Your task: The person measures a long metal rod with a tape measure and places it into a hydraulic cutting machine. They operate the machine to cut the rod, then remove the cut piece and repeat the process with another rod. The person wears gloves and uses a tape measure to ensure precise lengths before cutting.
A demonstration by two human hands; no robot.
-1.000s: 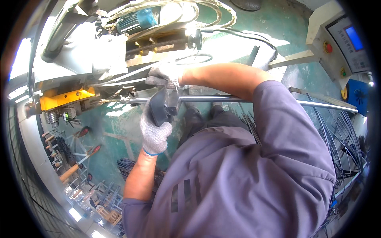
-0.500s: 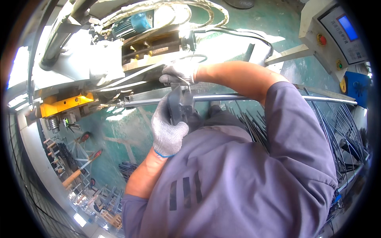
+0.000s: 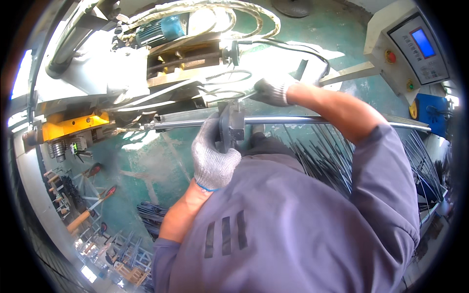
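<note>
Two gloved hands [image 3: 215, 158]; one grips one dark block [image 3: 233, 126].

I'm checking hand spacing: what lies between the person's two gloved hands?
In the head view, a dark metal block lies between the left hand and right hand, along with part of the silver bar.

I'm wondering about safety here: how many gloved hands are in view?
2: the left hand, holding the dark metal block; and the right hand, beyond the shiny rod.

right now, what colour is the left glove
Light grey: the left glove has a blue-edged cuff, shown best in the head view.
</note>
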